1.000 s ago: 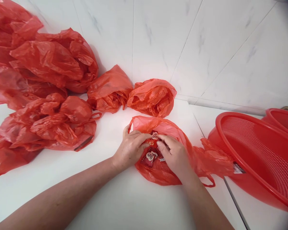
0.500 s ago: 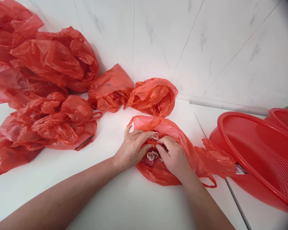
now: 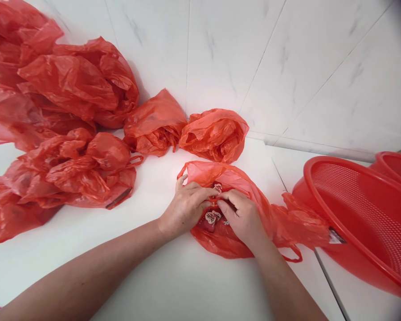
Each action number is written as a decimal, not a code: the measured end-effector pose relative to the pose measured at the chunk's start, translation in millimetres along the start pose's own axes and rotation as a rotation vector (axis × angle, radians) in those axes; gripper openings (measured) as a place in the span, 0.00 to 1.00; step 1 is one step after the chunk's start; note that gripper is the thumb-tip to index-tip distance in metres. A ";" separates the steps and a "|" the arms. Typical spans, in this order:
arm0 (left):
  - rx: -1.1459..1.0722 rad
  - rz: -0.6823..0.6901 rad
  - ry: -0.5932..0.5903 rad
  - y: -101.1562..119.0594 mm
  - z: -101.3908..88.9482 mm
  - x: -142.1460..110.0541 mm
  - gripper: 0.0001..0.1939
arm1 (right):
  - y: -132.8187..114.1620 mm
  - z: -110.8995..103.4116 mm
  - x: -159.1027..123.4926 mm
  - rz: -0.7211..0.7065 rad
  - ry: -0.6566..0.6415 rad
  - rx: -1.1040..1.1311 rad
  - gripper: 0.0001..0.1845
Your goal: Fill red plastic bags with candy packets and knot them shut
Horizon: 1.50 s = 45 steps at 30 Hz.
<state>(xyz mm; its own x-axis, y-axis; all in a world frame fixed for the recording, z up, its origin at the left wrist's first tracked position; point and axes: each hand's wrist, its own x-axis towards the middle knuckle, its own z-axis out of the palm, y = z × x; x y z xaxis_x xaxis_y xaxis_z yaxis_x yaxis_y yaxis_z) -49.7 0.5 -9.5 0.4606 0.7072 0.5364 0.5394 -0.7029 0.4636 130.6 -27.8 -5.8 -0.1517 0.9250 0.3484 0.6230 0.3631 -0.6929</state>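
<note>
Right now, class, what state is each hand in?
Left hand: closed, pinching a small red packet inside the open bag.
Right hand: closed, pinching the packet's other side.

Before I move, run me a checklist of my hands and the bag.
1. Mouth of the red bag open: ok.
2. Small red packet between the fingertips of left hand and right hand: ok.
3. Packet's edges visible: not ok, fingers cover them.
4. Printed packet inside the bag: ok.
5. Left little finger away from the bag's handle: not ok, it is at the loop.
6. Bag free of the red basket: cannot tell, crumpled plastic overlaps its side in view.
</note>
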 end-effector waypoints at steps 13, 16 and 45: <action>0.020 -0.024 0.033 -6.4 0.7 -0.6 0.17 | -0.8 -2.4 0.7 0.043 0.031 0.011 0.08; 0.019 -0.024 0.038 -5.7 0.5 -0.7 0.17 | -1.6 -2.3 0.3 0.056 0.021 0.014 0.08; 0.019 -0.009 0.035 -5.4 0.0 -0.8 0.18 | -1.6 -3.2 1.3 0.089 0.001 0.027 0.09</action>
<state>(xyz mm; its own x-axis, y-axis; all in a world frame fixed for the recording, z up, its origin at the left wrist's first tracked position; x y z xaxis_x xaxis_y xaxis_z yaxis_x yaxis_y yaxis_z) -53.0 3.7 -12.4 0.4312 0.7098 0.5570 0.5568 -0.6951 0.4548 131.8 -27.5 -2.3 -0.0962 0.9537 0.2850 0.6134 0.2823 -0.7376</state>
